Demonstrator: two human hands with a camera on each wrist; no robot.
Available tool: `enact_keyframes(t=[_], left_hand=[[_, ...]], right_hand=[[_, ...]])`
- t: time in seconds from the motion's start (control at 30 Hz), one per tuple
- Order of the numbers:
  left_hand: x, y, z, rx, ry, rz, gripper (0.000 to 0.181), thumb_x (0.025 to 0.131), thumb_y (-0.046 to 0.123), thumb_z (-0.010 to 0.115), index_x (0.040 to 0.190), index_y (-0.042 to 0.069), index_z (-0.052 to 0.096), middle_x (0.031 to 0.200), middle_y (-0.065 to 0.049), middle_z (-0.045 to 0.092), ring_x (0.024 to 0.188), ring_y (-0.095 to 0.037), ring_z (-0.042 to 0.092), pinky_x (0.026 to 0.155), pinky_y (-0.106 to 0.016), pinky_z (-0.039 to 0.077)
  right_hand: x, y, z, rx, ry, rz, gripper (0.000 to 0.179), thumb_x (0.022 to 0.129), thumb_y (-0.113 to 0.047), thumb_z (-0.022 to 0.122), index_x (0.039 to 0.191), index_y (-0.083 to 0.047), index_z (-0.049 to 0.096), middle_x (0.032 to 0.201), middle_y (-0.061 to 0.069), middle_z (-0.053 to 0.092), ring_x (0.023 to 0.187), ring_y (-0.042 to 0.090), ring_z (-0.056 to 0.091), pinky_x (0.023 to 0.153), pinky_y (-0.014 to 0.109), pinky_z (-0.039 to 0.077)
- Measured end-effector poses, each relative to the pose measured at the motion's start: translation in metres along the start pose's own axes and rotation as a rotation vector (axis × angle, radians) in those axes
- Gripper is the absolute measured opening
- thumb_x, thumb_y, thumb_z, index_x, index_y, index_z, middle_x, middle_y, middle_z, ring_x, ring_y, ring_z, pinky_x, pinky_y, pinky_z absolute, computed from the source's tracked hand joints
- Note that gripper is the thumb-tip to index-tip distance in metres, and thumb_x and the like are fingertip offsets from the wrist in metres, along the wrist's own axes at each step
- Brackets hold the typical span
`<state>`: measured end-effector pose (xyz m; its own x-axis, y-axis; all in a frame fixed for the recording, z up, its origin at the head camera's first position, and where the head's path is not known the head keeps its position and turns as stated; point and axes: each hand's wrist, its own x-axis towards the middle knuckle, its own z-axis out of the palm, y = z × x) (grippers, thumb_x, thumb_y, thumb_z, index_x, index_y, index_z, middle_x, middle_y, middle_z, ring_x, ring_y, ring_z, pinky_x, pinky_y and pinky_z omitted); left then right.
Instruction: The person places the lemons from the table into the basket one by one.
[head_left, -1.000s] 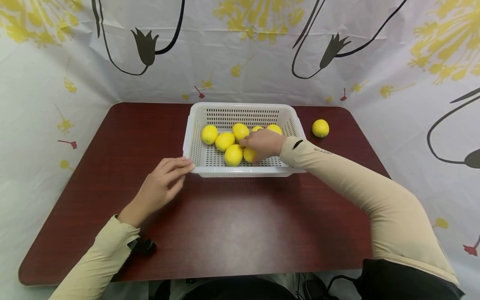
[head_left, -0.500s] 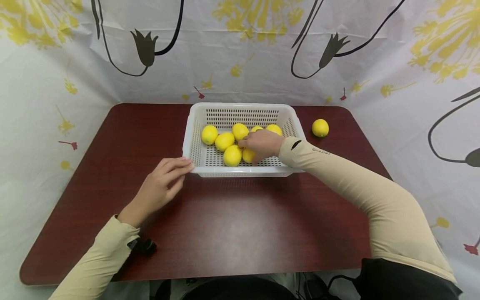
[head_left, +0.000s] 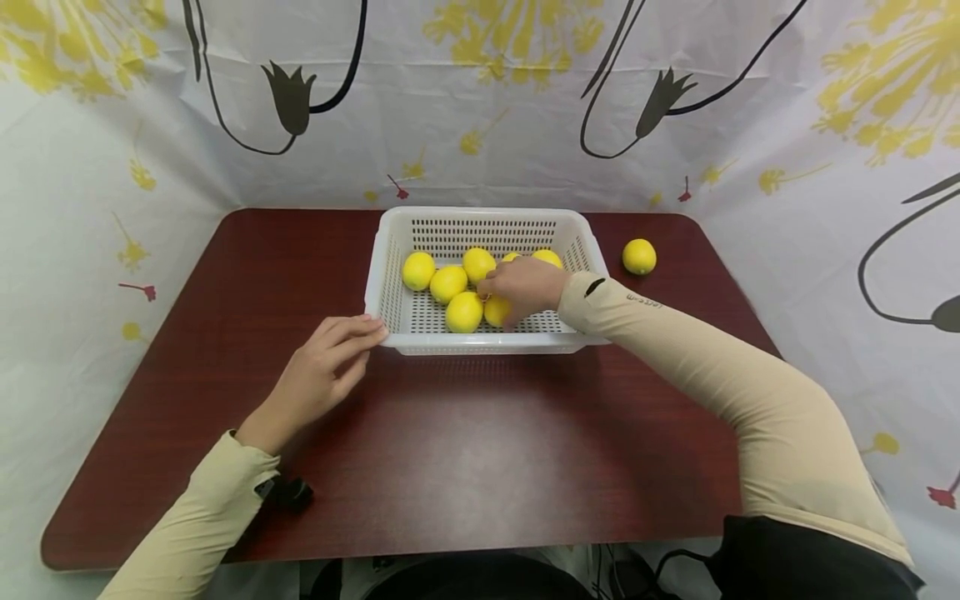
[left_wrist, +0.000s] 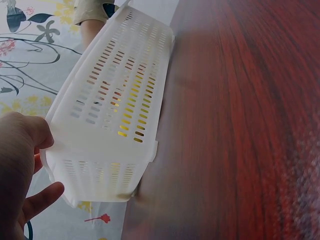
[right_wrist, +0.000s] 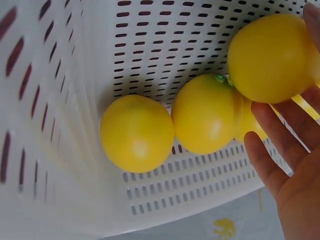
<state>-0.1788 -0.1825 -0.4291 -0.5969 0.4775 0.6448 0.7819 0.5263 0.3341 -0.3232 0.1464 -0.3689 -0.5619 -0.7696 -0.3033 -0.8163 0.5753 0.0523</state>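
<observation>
A white perforated plastic basket stands on the table with several yellow lemons inside. My left hand holds the basket's near left corner, thumb and fingers at the rim in the left wrist view. Reaching over the near right side, my right hand is down among the fruit, its back upward. The right wrist view shows its fingers and thumb around one lemon, close above two others near the basket wall. From the head, this hand covers part of the fruit beneath it.
One more lemon lies on the dark red table to the right of the basket. Patterned white cloth hangs behind the table and along both sides. A small black device sits at the left wrist.
</observation>
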Motion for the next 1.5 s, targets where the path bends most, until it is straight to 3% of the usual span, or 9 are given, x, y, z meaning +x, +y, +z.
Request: enact_keyframes(t=[0.27, 0.4, 0.67, 0.9, 1.5], left_hand=[[0.000, 0.000, -0.001, 0.007, -0.005, -0.003, 0.038, 0.088, -0.004, 0.065, 0.125, 0.003, 0.071, 0.131, -0.008, 0.064, 0.126, -0.029, 0.053, 0.110, -0.020, 0.036], [-0.001, 0.001, -0.001, 0.011, -0.012, -0.008, 0.038, 0.088, -0.003, 0.065, 0.125, 0.003, 0.071, 0.132, -0.007, 0.063, 0.127, -0.028, 0.052, 0.110, -0.020, 0.036], [-0.001, 0.002, -0.003, 0.007, -0.016, -0.017, 0.040, 0.088, -0.004, 0.066, 0.127, 0.004, 0.070, 0.134, -0.006, 0.062, 0.127, -0.028, 0.052, 0.110, -0.021, 0.036], [0.000, 0.003, -0.003, 0.005, -0.024, -0.020, 0.041, 0.088, -0.004, 0.066, 0.128, 0.004, 0.070, 0.134, -0.006, 0.062, 0.128, -0.029, 0.052, 0.110, -0.020, 0.035], [0.000, 0.003, -0.003, 0.008, -0.032, -0.030, 0.043, 0.088, -0.004, 0.066, 0.130, 0.006, 0.068, 0.135, -0.006, 0.062, 0.128, -0.029, 0.052, 0.110, -0.021, 0.036]], right_hand=[[-0.012, 0.006, -0.021, 0.056, 0.044, 0.017, 0.067, 0.073, -0.041, 0.090, 0.128, -0.012, 0.067, 0.126, 0.010, 0.066, 0.105, 0.029, 0.064, 0.092, 0.047, 0.052], [-0.022, 0.012, -0.046, 0.070, 0.073, 0.042, 0.066, 0.077, -0.039, 0.087, 0.132, -0.010, 0.065, 0.134, 0.012, 0.063, 0.119, 0.032, 0.059, 0.101, 0.049, 0.047], [-0.045, 0.024, -0.094, 0.014, 0.218, 0.086, 0.062, 0.079, -0.040, 0.086, 0.131, -0.013, 0.066, 0.131, 0.010, 0.064, 0.116, 0.033, 0.060, 0.099, 0.053, 0.047], [-0.057, 0.033, -0.087, 0.044, 0.182, 0.116, 0.062, 0.081, -0.042, 0.084, 0.134, -0.014, 0.065, 0.134, 0.010, 0.062, 0.119, 0.034, 0.058, 0.101, 0.054, 0.045], [-0.115, 0.081, -0.087, 0.146, 0.306, 0.310, 0.059, 0.086, -0.037, 0.080, 0.136, -0.010, 0.061, 0.139, 0.013, 0.058, 0.119, 0.035, 0.057, 0.099, 0.057, 0.045]])
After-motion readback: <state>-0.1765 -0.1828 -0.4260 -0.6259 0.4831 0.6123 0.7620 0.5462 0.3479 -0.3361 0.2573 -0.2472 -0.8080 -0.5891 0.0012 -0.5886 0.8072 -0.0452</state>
